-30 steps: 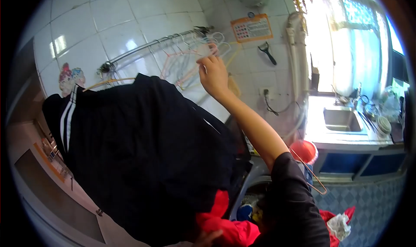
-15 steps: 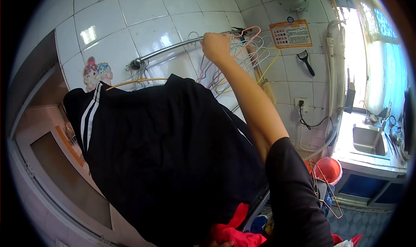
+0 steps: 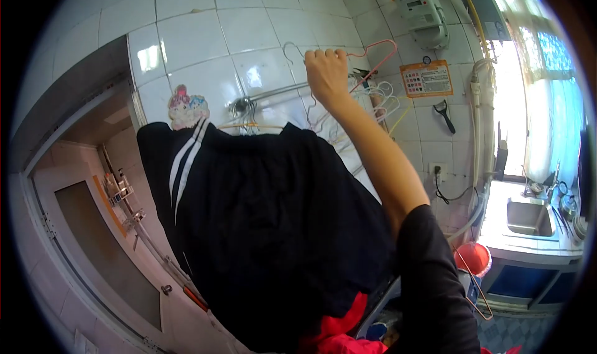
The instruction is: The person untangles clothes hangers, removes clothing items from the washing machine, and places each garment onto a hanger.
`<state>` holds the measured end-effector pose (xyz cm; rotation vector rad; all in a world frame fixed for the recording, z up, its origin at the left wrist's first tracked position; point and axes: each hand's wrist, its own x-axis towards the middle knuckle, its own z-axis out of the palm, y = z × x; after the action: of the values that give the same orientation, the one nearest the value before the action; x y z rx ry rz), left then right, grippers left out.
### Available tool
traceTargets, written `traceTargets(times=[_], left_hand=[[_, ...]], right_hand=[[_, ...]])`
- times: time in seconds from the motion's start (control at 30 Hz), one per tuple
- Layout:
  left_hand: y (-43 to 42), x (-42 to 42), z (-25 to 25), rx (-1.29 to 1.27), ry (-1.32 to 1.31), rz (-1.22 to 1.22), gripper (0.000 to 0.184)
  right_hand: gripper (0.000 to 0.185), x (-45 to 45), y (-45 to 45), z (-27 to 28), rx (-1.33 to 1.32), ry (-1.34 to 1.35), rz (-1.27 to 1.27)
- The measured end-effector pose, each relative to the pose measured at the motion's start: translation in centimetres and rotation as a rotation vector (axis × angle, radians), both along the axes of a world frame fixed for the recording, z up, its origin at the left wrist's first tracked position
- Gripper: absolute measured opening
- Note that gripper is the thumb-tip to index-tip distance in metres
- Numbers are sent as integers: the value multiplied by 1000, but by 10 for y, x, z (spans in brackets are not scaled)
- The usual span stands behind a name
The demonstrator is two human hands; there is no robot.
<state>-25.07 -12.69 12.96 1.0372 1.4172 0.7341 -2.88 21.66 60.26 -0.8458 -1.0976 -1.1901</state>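
Observation:
My right hand is raised in front of the tiled wall, its fingers closed around a pink wire hanger. A grey hook sticks out at the left of the fist. Behind and below it runs a metal rail with several wire hangers at its right end. A large black garment with white side stripes fills the middle, and an orange hanger shows above its waistband. Red cloth lies under its lower edge. My left hand does not show.
A door stands at the left. On the wall are a cartoon sticker, a meter, a notice and a black peeler. At the right are a red basin, a copper-coloured hanger and a sink.
My right hand has gone from loosely bent fingers among the hangers to a closed grip on the pink hanger, now held above the rail. The view has turned left. The left fingers have left the view.

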Motion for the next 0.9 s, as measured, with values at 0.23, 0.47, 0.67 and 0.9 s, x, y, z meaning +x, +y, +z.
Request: traceTargets(times=[0.23, 0.47, 0.67, 0.9], left_hand=[[6, -25, -28, 145, -203, -119, 35], [15, 9, 54, -69, -1140, 57, 37], [4, 16, 87, -64, -1315, -191, 30], [-28, -1, 122, -11, -1388, -282, 29]], right_hand=[[8, 56, -120, -97, 0, -20, -2], [25, 109, -251, -333, -673, 798, 651], [16, 22, -377, -420, -949, 781, 919], [30, -48, -440, -384, -1049, 190, 715]])
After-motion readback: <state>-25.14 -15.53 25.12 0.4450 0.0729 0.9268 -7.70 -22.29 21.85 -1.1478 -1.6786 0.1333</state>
